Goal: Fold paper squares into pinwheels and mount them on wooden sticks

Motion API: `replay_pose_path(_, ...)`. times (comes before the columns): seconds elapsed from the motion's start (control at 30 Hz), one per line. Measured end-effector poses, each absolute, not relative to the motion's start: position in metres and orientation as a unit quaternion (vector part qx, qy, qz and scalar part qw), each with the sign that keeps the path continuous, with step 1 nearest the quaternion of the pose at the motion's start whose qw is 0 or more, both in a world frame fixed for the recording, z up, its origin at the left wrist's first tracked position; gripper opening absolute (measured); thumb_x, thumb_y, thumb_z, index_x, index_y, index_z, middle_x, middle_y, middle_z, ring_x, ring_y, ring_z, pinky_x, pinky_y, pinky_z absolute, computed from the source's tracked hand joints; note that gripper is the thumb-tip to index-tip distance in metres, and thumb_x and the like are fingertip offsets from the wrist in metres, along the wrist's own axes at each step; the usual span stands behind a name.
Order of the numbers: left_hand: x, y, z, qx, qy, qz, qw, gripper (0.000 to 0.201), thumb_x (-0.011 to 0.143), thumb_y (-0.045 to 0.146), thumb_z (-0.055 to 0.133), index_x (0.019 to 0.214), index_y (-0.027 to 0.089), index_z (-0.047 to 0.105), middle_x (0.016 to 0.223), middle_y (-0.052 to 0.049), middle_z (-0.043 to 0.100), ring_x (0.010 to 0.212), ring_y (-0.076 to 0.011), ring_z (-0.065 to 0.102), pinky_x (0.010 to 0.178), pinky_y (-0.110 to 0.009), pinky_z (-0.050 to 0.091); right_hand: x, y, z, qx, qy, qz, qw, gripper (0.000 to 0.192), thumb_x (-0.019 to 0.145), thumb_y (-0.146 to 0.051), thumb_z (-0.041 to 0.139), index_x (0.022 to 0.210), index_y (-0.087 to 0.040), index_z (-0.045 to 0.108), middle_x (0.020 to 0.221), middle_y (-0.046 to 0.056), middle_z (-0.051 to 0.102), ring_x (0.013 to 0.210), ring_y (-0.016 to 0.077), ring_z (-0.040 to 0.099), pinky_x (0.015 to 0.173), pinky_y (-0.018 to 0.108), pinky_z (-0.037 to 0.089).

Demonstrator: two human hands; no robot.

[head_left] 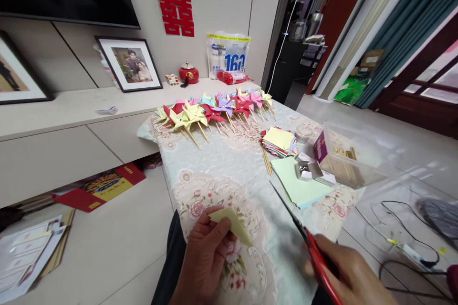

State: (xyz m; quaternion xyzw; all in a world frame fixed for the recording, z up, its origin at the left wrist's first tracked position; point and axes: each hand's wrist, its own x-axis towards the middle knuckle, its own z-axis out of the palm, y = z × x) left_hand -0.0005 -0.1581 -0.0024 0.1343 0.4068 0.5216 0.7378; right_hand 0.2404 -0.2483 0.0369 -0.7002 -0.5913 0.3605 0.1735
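Observation:
Between thumb and fingers, my left hand [208,248] pinches a small folded piece of yellow paper [234,226] over the near end of the table. To its right, my right hand [345,267] grips red-handled scissors [315,252], somewhat blurred, their blades together and pointing up and left. The blades are apart from the yellow paper. Beyond them lie pale green paper sheets [291,190] with an open little box of metal fasteners [304,170] on top. A stack of coloured paper squares [280,140] sits farther back, beside a few wooden sticks [266,161].
Several finished paper pinwheels [214,109] on sticks cover the table's far end. A clear plastic bin [358,162] holding wooden sticks stands at the right edge. Behind is a white cabinet [71,114] with a picture frame [129,64]. Cables [404,248] lie on the floor at right.

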Motion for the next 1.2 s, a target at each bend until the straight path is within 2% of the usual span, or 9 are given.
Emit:
replay_pose_path(0.1, 0.003, -0.149, -0.002, 0.167, 0.423, 0.528, 0.717, 0.038, 0.054, 0.026, 0.093, 0.085, 0.019, 0.072, 0.071, 0.001, 0.071, 0.061, -0.0110, 0.062, 0.058, -0.018, 0.053, 0.259, -0.227, 0.034, -0.777, -0.601, 0.156, 0.105, 0.034, 0.093, -0.050, 0.045, 0.082, -0.021, 0.058, 0.082, 0.008, 0.068, 0.068, 0.0228, 0.063, 0.062, 0.030, 0.044)
replay_pose_path(0.2, 0.009, -0.141, -0.001, 0.209, 0.429, 0.538, 0.695, 0.039, 0.052, 0.028, 0.093, 0.083, 0.018, 0.070, 0.064, 0.001, 0.069, 0.054, -0.0103, 0.060, 0.054, -0.018, 0.051, 0.269, -0.202, 0.027, -0.807, -0.587, 0.052, 0.031, 0.029, 0.094, -0.041, 0.044, 0.083, -0.019, 0.060, 0.089, 0.012, 0.069, 0.075, 0.0269, 0.067, 0.063, 0.033, 0.042)
replay_pose_path(0.3, 0.014, -0.133, -0.001, 0.250, 0.436, 0.542, 0.673, 0.036, 0.056, 0.027, 0.090, 0.084, 0.017, 0.069, 0.061, 0.002, 0.068, 0.050, -0.0096, 0.058, 0.053, -0.019, 0.049, 0.269, -0.184, 0.023, -0.821, -0.570, 0.019, -0.007, 0.030, 0.096, -0.039, 0.045, 0.086, -0.016, 0.062, 0.091, 0.014, 0.070, 0.080, 0.0294, 0.070, 0.064, 0.034, 0.042)
replay_pose_path(0.43, 0.018, -0.125, -0.004, 0.272, 0.437, 0.533, 0.671, 0.036, 0.058, 0.027, 0.088, 0.085, 0.016, 0.068, 0.063, 0.001, 0.069, 0.050, -0.0100, 0.059, 0.054, -0.020, 0.049, 0.262, -0.172, 0.023, -0.832, -0.554, -0.008, -0.013, 0.029, 0.096, -0.035, 0.048, 0.094, -0.013, 0.066, 0.094, 0.016, 0.071, 0.081, 0.0296, 0.071, 0.065, 0.034, 0.042)
replay_pose_path(0.7, 0.024, -0.114, -0.009, 0.295, 0.437, 0.518, 0.674, 0.035, 0.061, 0.028, 0.085, 0.087, 0.015, 0.067, 0.061, 0.000, 0.068, 0.048, -0.0105, 0.057, 0.049, -0.020, 0.046, 0.245, -0.173, 0.042, -0.832, -0.552, -0.011, -0.054, 0.025, 0.097, -0.030, 0.048, 0.092, -0.014, 0.066, 0.089, 0.015, 0.071, 0.080, 0.0315, 0.072, 0.060, 0.033, 0.041)
replay_pose_path(0.77, 0.027, -0.110, -0.007, 0.308, 0.446, 0.514, 0.665, 0.032, 0.063, 0.026, 0.083, 0.088, 0.015, 0.066, 0.059, 0.001, 0.067, 0.047, -0.0100, 0.056, 0.049, -0.019, 0.045, 0.232, -0.170, 0.053, -0.814, -0.581, 0.012, -0.010, 0.021, 0.096, -0.029, 0.049, 0.093, -0.016, 0.066, 0.089, 0.014, 0.072, 0.080, 0.0301, 0.071, 0.060, 0.032, 0.041)
replay_pose_path(0.9, 0.034, -0.098, -0.002, 0.342, 0.453, 0.515, 0.643, 0.030, 0.068, 0.023, 0.078, 0.094, 0.015, 0.064, 0.056, 0.003, 0.065, 0.047, -0.0106, 0.058, 0.051, -0.020, 0.046, 0.202, -0.144, 0.060, -0.704, -0.653, 0.180, 0.213, 0.027, 0.097, -0.037, 0.049, 0.103, -0.019, 0.068, 0.094, 0.008, 0.074, 0.085, 0.0239, 0.069, 0.072, 0.031, 0.046)
replay_pose_path(1.0, 0.037, -0.089, -0.003, 0.354, 0.443, 0.525, 0.635, 0.031, 0.068, 0.022, 0.078, 0.095, 0.014, 0.063, 0.062, 0.002, 0.069, 0.047, -0.0102, 0.058, 0.050, -0.020, 0.046, 0.182, -0.115, 0.042, -0.646, -0.616, 0.296, 0.340, 0.031, 0.092, -0.040, 0.054, 0.104, -0.016, 0.069, 0.092, 0.007, 0.072, 0.085, 0.0217, 0.066, 0.076, 0.031, 0.046)
replay_pose_path(1.2, 0.036, -0.089, -0.011, 0.383, 0.421, 0.526, 0.632, 0.030, 0.071, 0.023, 0.077, 0.097, 0.015, 0.063, 0.069, 0.001, 0.069, 0.052, -0.0102, 0.059, 0.052, -0.021, 0.050, 0.171, -0.092, -0.004, -0.559, -0.403, 0.528, 0.495, 0.046, 0.073, -0.043, 0.075, 0.106, -0.012, 0.066, 0.064, -0.004, 0.057, 0.056, 0.0122, 0.052, 0.054, 0.025, 0.038)
